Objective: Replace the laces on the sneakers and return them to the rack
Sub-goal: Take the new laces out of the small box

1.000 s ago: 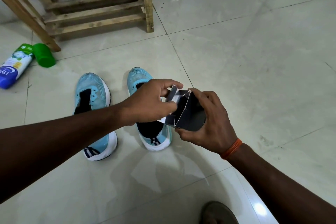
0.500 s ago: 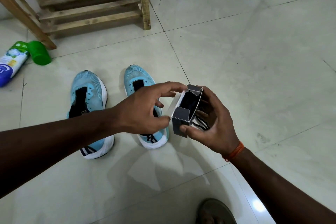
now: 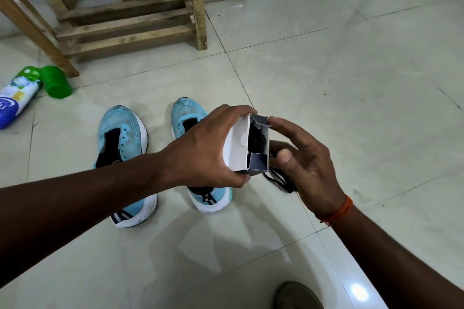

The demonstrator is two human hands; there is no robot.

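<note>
Two light blue sneakers stand side by side on the tiled floor, toes pointing away, with no laces in their eyelets: the left sneaker and the right sneaker, which my left arm partly hides. Above the right sneaker, my left hand grips a small open cardboard box, white inside and dark outside. My right hand is at the box's right side, with its index finger on the top flap. A bundle of black laces hangs from under its fingers, just out of the box.
The wooden rack stands at the back left against the wall. A blue and white bottle with a green cap lies on the floor to its left. A dark shoe toe shows at the bottom edge.
The box went from closed to open. My left hand now grips it by its white flap side, and the black laces have come out into my right hand.
</note>
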